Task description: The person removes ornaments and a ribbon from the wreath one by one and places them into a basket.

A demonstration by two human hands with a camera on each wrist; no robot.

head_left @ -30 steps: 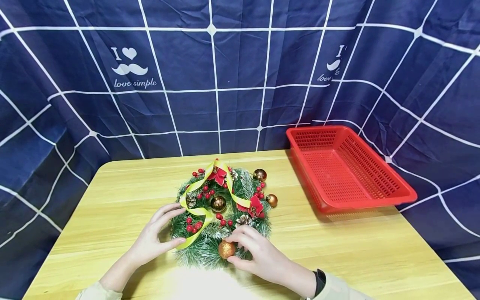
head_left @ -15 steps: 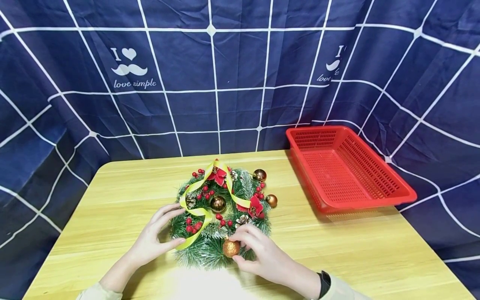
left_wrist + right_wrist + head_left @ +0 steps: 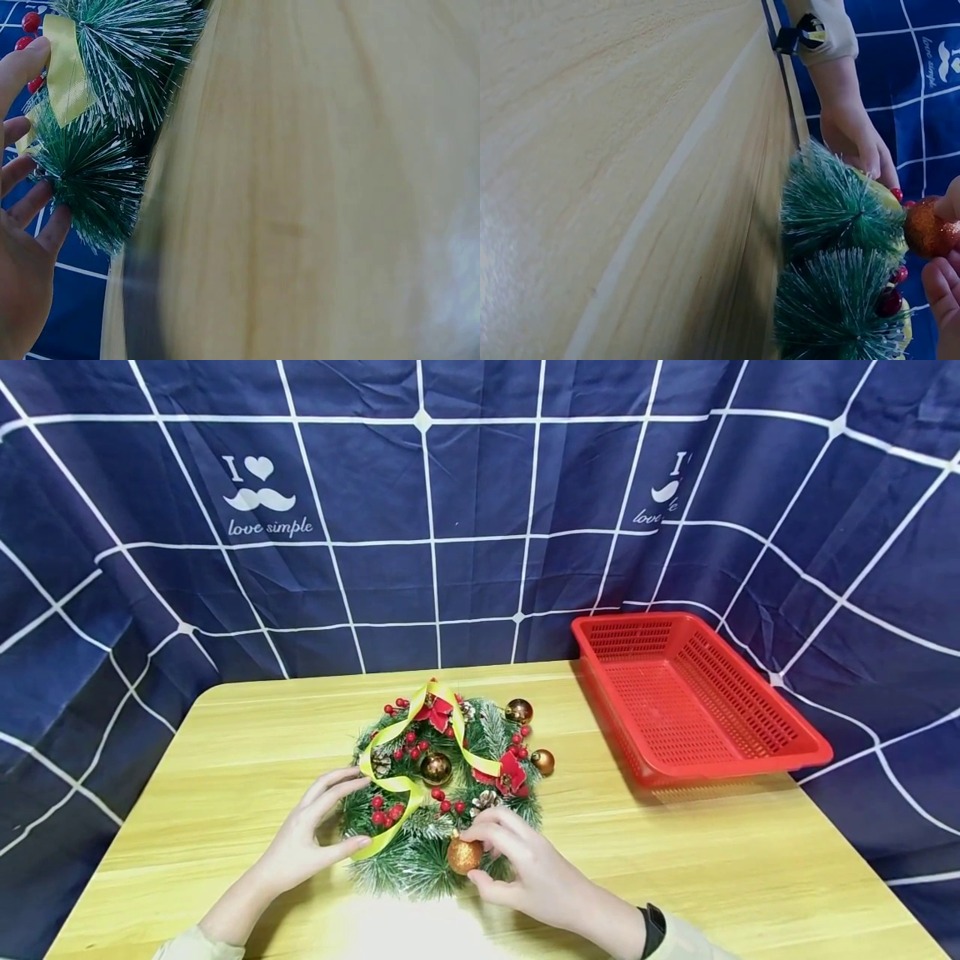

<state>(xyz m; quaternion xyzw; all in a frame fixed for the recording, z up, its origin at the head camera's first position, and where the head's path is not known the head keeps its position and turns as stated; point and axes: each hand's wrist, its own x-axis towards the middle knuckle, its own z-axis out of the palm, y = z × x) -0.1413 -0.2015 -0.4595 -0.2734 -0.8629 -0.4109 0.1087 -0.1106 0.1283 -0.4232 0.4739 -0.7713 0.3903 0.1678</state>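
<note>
A green pine wreath (image 3: pixel 390 870) lies on the table, with red berries, pinecones, red flowers and a yellow ribbon (image 3: pixel 399 785) laid over it. At its left edge rests my left hand (image 3: pixel 303 835), fingers spread, the thumb by the ribbon's lower end. My right hand (image 3: pixel 528 868) pinches a copper glitter Christmas ball (image 3: pixel 465 855) between thumb and fingers above the wreath's front right. The right wrist view shows this glitter ball (image 3: pixel 930 227) beside the needles. A shiny brown ball (image 3: pixel 436 768) sits in the wreath's middle; two more balls are at its right edge.
A red plastic basket (image 3: pixel 633 760) with slotted walls stands at the back right of the wooden table (image 3: pixel 240 735). Behind the table hangs a blue cloth (image 3: pixel 480 577) with white lines.
My right hand has shifted slightly right with the glitter ball, which has turned a little in the fingers. The left hand and the wreath have stayed put.
</note>
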